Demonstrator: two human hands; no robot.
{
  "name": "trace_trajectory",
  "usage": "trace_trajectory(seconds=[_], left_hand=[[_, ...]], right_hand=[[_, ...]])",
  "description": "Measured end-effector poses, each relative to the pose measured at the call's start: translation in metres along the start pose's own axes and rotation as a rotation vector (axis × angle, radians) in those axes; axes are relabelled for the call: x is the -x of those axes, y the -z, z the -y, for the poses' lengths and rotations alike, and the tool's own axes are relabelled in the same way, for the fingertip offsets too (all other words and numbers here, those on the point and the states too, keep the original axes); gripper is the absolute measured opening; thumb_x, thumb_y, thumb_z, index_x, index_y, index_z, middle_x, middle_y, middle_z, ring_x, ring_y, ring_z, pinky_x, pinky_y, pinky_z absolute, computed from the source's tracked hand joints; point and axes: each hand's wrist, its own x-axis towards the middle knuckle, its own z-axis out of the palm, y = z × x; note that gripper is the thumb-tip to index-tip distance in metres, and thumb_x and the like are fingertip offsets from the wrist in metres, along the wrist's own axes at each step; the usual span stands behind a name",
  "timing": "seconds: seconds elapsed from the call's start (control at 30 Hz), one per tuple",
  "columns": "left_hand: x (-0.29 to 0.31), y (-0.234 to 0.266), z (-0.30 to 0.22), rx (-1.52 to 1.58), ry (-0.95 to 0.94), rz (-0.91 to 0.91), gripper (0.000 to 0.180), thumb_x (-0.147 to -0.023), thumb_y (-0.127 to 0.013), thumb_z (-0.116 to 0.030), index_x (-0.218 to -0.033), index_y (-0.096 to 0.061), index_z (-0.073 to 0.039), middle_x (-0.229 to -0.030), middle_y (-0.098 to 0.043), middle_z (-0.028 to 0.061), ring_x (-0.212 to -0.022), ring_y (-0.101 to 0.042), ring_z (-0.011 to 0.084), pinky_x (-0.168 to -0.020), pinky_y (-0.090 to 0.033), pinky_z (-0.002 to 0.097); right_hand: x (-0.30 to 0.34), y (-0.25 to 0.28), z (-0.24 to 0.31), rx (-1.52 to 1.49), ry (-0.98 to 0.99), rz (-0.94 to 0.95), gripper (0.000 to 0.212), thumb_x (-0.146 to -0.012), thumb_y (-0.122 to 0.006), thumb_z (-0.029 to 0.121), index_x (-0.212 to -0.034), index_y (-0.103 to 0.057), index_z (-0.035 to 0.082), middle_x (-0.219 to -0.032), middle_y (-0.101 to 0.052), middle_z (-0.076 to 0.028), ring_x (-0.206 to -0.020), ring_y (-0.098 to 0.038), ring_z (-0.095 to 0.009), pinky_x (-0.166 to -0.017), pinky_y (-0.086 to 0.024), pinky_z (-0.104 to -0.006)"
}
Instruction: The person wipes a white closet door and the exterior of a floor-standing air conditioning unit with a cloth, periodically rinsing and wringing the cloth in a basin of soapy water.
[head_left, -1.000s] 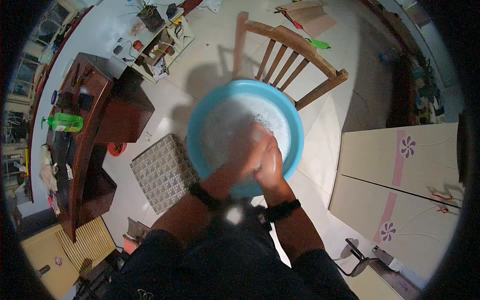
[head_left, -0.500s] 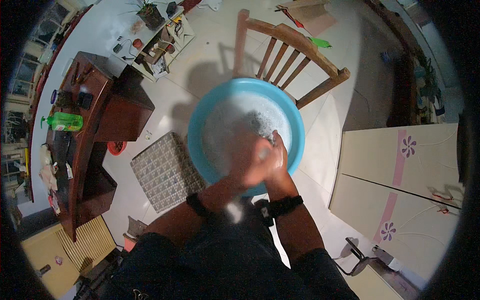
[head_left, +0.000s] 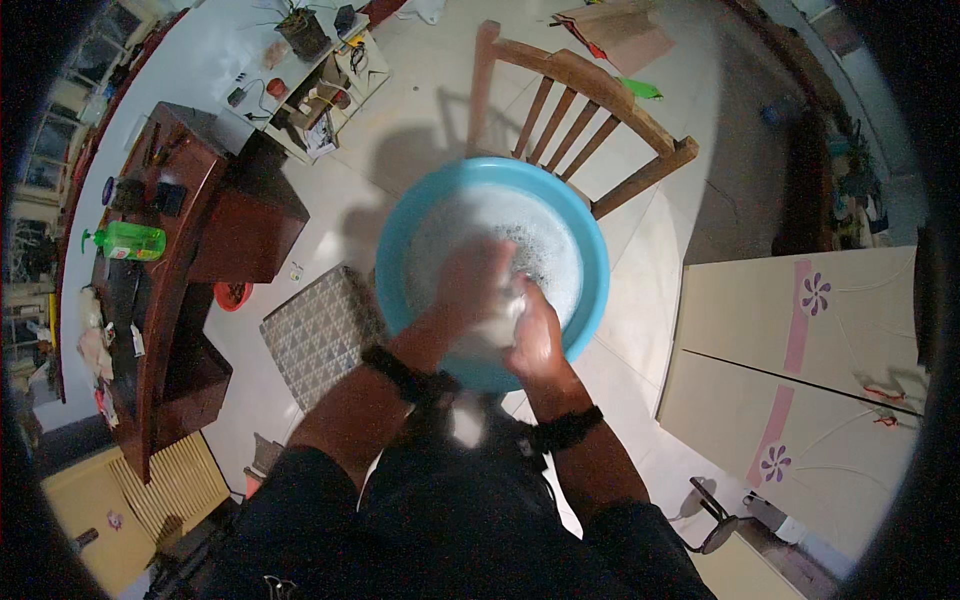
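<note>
Dimly and unevenly lit, bowed and black-vignetted at the fisheye rim, motion-blurred at the bare left hand, softly shadowed on pale floor tiles beside the round blue plastic basin, glaring white just below it

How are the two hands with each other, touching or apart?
Cannot tell. In the head view, the left hand is blurred close to the right hand, and the blur hides any contact or gap.

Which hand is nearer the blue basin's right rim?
The right hand: it is close to the right rim of the blue basin, while the left hand, blurred, is nearer the basin's middle.
</note>
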Motion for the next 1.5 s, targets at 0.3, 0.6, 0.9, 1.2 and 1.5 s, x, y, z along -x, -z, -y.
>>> trace_trajectory(seconds=[0.3, 0.6, 0.9, 1.2, 1.5], left_hand=[[0.019, 0.002, 0.027, 1.143, 0.711, 0.062, 0.043, -0.084, -0.063, -0.036, -0.114, -0.059, -0.005, -0.104, -0.063, 0.0148, -0.102, -0.061, 0.0305, -0.091, -0.048, 0.0429], [0.030, -0.002, -0.011, 0.951, 0.438, 0.257, 0.060, -0.083, -0.067, -0.036, -0.131, -0.048, -0.004, -0.124, -0.054, 0.0164, -0.113, -0.053, 0.0351, -0.100, -0.041, 0.0437], [0.046, 0.014, -0.007, 0.602, 0.113, 0.427, 0.062, -0.071, -0.074, -0.009, -0.128, -0.050, -0.003, -0.114, -0.060, 0.0150, -0.101, -0.059, 0.0253, -0.088, -0.050, 0.0365], [0.066, 0.006, 0.010, 0.945, 0.653, 0.332, 0.044, -0.078, -0.069, -0.009, -0.120, -0.056, -0.006, -0.106, -0.062, 0.0129, -0.098, -0.060, 0.0217, -0.084, -0.051, 0.0348], [0.014, -0.008, -0.019, 0.053, 0.229, 0.179, 0.024, -0.080, -0.066, -0.029, -0.099, -0.065, -0.015, -0.096, -0.063, 0.0117, -0.102, -0.060, 0.0342, -0.095, -0.043, 0.0479]], right_hand=[[0.011, 0.017, 0.056, -0.804, -0.465, -0.052, 0.041, -0.098, -0.049, 0.036, -0.125, -0.052, 0.006, -0.117, -0.061, -0.010, -0.105, -0.061, -0.026, -0.095, -0.048, -0.0407], [0.029, 0.023, 0.026, -0.287, -0.461, -0.054, 0.033, -0.097, -0.053, 0.019, -0.128, -0.049, 0.008, -0.122, -0.056, -0.008, -0.111, -0.054, -0.022, -0.092, -0.047, -0.0370], [0.009, 0.050, 0.018, -0.799, -0.384, 0.232, 0.052, -0.098, -0.047, 0.043, -0.137, -0.041, 0.009, -0.129, -0.054, -0.011, -0.111, -0.058, -0.029, -0.097, -0.045, -0.0460], [-0.011, 0.051, -0.012, -0.589, -0.377, -0.223, 0.042, -0.101, -0.043, 0.037, -0.124, -0.051, 0.003, -0.118, -0.060, -0.012, -0.103, -0.061, -0.028, -0.093, -0.049, -0.0419], [0.007, -0.006, 0.003, -0.648, -0.436, -0.091, 0.046, -0.101, -0.038, 0.041, -0.125, -0.052, 0.004, -0.082, -0.061, -0.002, -0.067, -0.057, -0.016, -0.056, -0.046, -0.0271]])
